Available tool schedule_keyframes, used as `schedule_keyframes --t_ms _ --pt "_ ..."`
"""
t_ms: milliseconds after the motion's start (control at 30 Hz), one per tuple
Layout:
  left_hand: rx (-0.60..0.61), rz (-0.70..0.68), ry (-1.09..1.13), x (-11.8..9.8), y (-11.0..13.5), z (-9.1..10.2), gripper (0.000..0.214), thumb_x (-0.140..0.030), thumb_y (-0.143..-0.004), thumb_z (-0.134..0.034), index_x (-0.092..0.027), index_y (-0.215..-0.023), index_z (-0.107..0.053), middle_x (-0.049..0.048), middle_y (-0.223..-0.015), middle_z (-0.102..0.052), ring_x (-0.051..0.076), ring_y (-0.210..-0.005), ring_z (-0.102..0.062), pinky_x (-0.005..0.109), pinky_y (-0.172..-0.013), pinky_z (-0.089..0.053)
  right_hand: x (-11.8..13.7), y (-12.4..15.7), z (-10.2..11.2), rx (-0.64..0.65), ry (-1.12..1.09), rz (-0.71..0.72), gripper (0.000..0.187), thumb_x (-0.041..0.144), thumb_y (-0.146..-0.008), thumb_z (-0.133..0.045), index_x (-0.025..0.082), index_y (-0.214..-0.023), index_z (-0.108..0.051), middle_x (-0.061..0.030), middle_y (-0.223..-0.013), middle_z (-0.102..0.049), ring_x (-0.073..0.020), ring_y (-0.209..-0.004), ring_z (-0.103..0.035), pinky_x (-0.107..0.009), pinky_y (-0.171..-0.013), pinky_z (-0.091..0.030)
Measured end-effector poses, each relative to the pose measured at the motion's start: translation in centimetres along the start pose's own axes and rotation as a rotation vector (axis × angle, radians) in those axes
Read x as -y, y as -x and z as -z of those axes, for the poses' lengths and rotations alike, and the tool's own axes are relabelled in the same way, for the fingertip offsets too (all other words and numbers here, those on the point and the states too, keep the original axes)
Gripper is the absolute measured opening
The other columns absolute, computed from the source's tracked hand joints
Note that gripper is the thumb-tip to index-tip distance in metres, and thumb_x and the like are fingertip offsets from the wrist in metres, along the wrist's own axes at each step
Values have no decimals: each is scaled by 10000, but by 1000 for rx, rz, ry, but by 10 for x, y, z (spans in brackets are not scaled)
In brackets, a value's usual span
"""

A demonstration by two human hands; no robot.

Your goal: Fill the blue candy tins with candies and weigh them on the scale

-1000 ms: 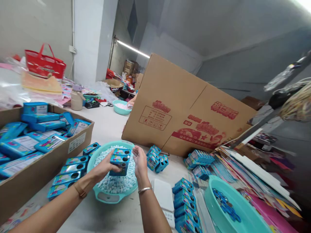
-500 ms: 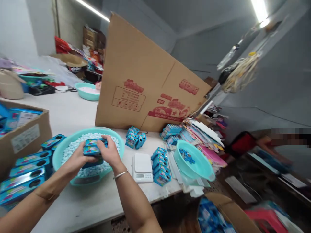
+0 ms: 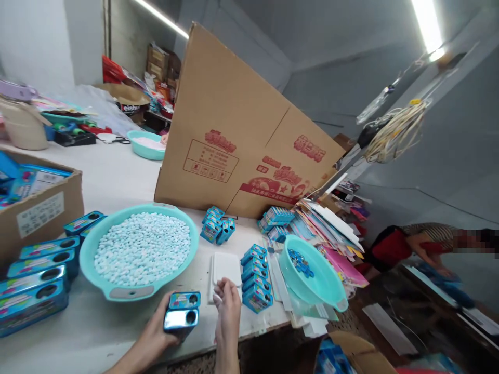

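Note:
My left hand (image 3: 159, 330) grips two small blue boxes (image 3: 182, 310) side by side near the table's front edge, each with a dark round hole on top. My right hand (image 3: 227, 311) is just right of them, fingers stretched upward and holding nothing visible. Its fingertips overlap the front of the white scale (image 3: 226, 266); whether they touch it I cannot tell. Behind my left hand stands a turquoise basin (image 3: 132, 294), with pale blue pellets (image 3: 144, 249) in it. A row of similar blue boxes (image 3: 256, 278) stands right of the scale.
More blue boxes (image 3: 42, 280) stand at the left by a cardboard carton (image 3: 42, 213). A large cardboard panel (image 3: 249, 135) rises behind. At right are a second turquoise basin (image 3: 323, 280) with small blue pieces and stacked papers (image 3: 331, 223). Another person (image 3: 421, 244) bends over a surface.
Both hands have come from above the basin to the table's front edge, bringing the blue boxes along. My right hand has let go of them and moved toward the scale.

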State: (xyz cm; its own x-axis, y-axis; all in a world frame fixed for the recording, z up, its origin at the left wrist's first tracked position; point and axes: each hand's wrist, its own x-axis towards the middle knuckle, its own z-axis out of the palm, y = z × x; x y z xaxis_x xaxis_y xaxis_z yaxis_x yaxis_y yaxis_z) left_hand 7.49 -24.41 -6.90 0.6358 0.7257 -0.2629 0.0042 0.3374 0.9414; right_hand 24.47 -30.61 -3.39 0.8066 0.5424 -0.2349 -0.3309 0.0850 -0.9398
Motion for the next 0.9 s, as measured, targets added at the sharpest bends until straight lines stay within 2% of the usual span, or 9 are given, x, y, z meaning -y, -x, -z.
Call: schedule_keyframes --t_ms 133,233,333,400,533,633,700,800,900 --pt "50 -90 -33 6 -19 14 824 -179 -510 -687 -267 -1301 -476 84 -1215 -619 366 -1170 -559 495 -1061 -402 -5 -6 20 -28 -9 4 454 574 -684 -728 225 -964 -650 -92 -936 -719 -206 -780 -685 -354 -701 -544" --pt "129 -127 -54 -4 -37 16 710 -210 -554 -709 -220 -1243 -538 76 -1118 -654 331 -1088 -595 481 -1022 -433 17 -10 6 5 11 74 431 558 -711 -702 223 -975 -641 -82 -934 -710 -198 -781 -678 -357 -726 -544" --pt "125 -142 -77 -8 -43 15 744 -205 -525 -773 -226 -1235 -553 71 -1114 -667 326 -1070 -602 477 -1021 -444 44 -8 -37 126 97 199 401 544 -776 -645 207 -995 -642 -81 -953 -703 -197 -832 -671 -365 -798 -539" --pt "80 -139 -102 -9 -30 19 821 -197 -509 -808 -266 -1282 -540 78 -1214 -645 345 -1146 -572 480 -1076 -405 56 -5 -75 317 229 281 393 523 -831 -595 199 -1049 -642 -89 -1011 -700 -204 -904 -666 -374 -866 -524" --pt "-47 -138 -178 -34 49 50 869 -235 -535 -840 -329 -1343 -536 59 -1412 -540 369 -1334 -435 481 -1174 -292 50 -15 -158 866 669 491 472 479 -859 -578 218 -1251 -594 -113 -1224 -651 -250 -1123 -606 -423 -997 -463" --pt "-34 -204 -381 -93 137 94 796 -330 -743 -733 -352 -1463 -395 34 -1491 -465 317 -1353 -439 459 -1156 -338 22 -44 -217 1081 943 749 580 487 -801 -634 221 -1313 -576 -118 -1326 -595 -292 -1262 -508 -479 -1107 -358" --pt "-266 -260 -512 -147 191 134 751 -338 -803 -696 -369 -1475 -363 -1 -1528 -418 276 -1382 -409 403 -1166 -322 -1 -67 -252 1099 1027 863 595 509 -815 -595 205 -1326 -569 -132 -1331 -579 -302 -1268 -492 -482 -1102 -359" --pt "-670 -300 -784 -224 253 214 697 -356 -847 -660 -264 -1474 -371 32 -1501 -454 250 -1353 -438 385 -1133 -347 -30 -91 -292 1078 1096 909 573 561 -842 -510 204 -1279 -607 -132 -1247 -615 -305 -1206 -532 -486 -1071 -384" --pt "-1024 -212 -1101 -265 292 296 740 -353 -834 -660 -119 -1459 -341 86 -1403 -545 218 -1244 -521 378 -1070 -386 -50 -100 -310 1023 1133 887 580 616 -859 -424 205 -1198 -652 -133 -1201 -631 -316 -1173 -552 -498 -1050 -391"
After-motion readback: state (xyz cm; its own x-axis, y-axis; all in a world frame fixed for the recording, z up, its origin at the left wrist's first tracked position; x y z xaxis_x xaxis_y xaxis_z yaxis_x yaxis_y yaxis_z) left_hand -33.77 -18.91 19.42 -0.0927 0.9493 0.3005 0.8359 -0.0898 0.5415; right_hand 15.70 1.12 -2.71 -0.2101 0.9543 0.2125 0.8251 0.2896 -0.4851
